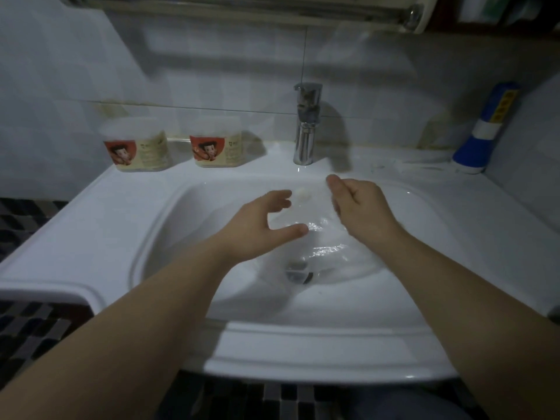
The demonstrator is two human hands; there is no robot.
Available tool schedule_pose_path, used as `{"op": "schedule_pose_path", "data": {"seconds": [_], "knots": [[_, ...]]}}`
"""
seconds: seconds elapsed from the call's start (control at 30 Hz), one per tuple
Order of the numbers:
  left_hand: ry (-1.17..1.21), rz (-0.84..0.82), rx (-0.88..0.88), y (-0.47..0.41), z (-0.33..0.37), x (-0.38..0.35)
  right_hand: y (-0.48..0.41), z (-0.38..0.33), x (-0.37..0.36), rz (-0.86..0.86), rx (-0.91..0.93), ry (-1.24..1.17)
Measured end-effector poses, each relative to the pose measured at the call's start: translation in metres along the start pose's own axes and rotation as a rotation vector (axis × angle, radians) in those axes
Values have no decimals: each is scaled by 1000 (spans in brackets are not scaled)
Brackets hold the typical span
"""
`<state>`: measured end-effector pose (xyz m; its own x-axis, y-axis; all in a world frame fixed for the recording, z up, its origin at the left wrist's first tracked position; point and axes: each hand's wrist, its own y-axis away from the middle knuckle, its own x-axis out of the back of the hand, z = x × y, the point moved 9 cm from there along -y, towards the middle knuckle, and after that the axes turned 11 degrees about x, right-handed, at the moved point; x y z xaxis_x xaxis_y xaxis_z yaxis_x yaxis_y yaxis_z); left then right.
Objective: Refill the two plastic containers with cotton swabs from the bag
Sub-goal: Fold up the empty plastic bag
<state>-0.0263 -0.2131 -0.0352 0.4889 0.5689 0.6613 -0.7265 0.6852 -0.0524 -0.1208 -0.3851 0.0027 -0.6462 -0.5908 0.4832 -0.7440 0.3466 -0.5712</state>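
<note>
Left container (136, 145): upright on the sink (121, 207) ledge, far left of the faucet (306, 125); squat clear plastic, red-and-cream label.
Right container (216, 148): upright, same make, nearer the faucet's left.
Left hand (257, 225): in front of the faucet, over the basin; grip apart in a C, thumb by the bag's edge, contact unclear.
Bag (321, 234): below the faucet, between the hands; clear, crinkled, blurred, its axis hard to tell.
Right hand (360, 207): just right of the faucet's front; grip pinched together on the bag's top.
Bottle (485, 128): far right of the faucet, blue-white, leaning on the wall.
</note>
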Motion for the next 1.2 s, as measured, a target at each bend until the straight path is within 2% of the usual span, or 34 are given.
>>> {"op": "schedule_pose_path", "data": {"seconds": [0.1, 0.23, 0.27, 0.33, 0.4, 0.43, 0.6, 0.67, 0.73, 0.9, 1.0, 1.1, 1.2], "knots": [[-45, -31, 37, -5, -5, -8, 2, -3, 0, 13, 9, -41], [373, -73, 137, -4, -12, -5, -2, 20, 14, 166, -216, -86], [462, -40, 144, -5, -12, 2, 0, 28, 9, 121, -307, -171], [671, 19, 176, -8, -16, 11, 15, 41, -14, -122, -467, -328], [864, 45, 214, -11, -21, 14, 33, 40, -40, -413, -505, -407], [929, 49, 224, -12, -22, 14, 38, 38, -47, -490, -495, -426], [1066, 79, 247, -16, -31, 21, 32, 32, -48, -519, -438, -392], [1071, 68, 274, -17, -35, 19, 36, 27, -49, -591, -421, -341], [1035, 45, 292, -19, -38, 15, 36, 24, -47, -566, -402, -312], [981, 36, 281, -20, -36, 12, 17, 19, -30, -186, -429, -544], [902, 127, 270, -17, -38, 20, 8, 18, -16, -55, -379, -507], [765, 223, 224, -14, -36, 29, 6, 11, -10, -61, -329, -502], [674, 211, 145, -11, -25, 32, 12, 2, -20, -205, -310, -579]]}}
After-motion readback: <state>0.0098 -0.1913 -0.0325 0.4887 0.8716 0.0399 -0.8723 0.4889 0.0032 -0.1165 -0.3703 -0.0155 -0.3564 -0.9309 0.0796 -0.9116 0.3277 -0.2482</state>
